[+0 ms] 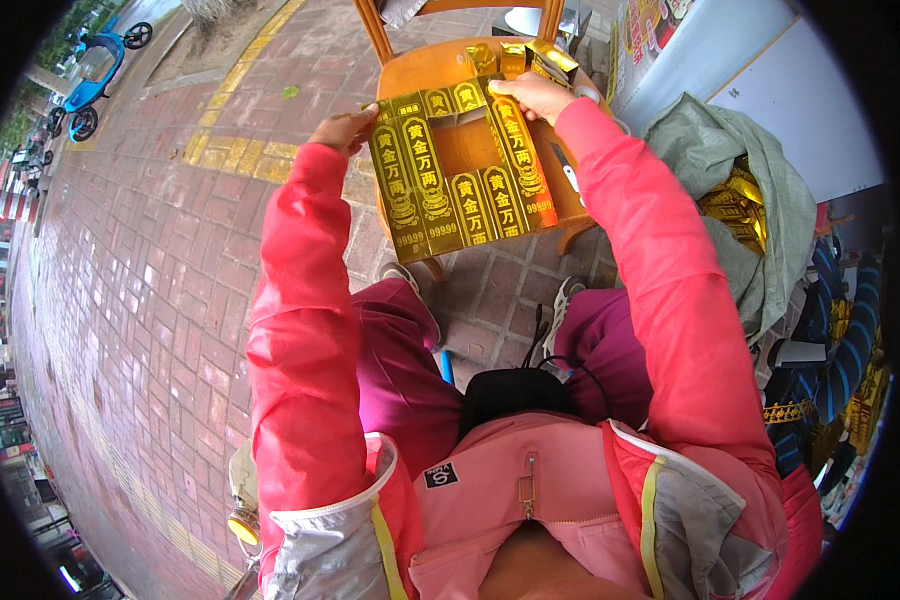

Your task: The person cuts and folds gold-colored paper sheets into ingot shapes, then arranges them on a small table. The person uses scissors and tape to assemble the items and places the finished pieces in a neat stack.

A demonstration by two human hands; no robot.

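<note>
A shiny gold sheet of printed paper or thin card (pixel 410 185) is stretched between my two hands above a wooden chair (pixel 415 70). A rectangular gap near its middle lets the orange-brown seat show through. My left hand (pixel 344 130) grips the sheet's upper left corner, and its fingers are partly hidden. At the upper right, my right hand (pixel 537 97) pinches the far edge between thumb and fingers. Small folded gold pieces (pixel 511 57) sit on the seat beyond the sheet. A white-handled tool (pixel 570 178), its kind unclear, lies by the seat's right side.
To the right stands a grey-green woven sack (pixel 705 140) filled with gold folded pieces (pixel 738 205). White boards (pixel 790 110) lean behind it. Blue-striped dark material (pixel 850 350) is at the far right. A blue scooter (pixel 95 75) is parked on the brick pavement (pixel 170 280).
</note>
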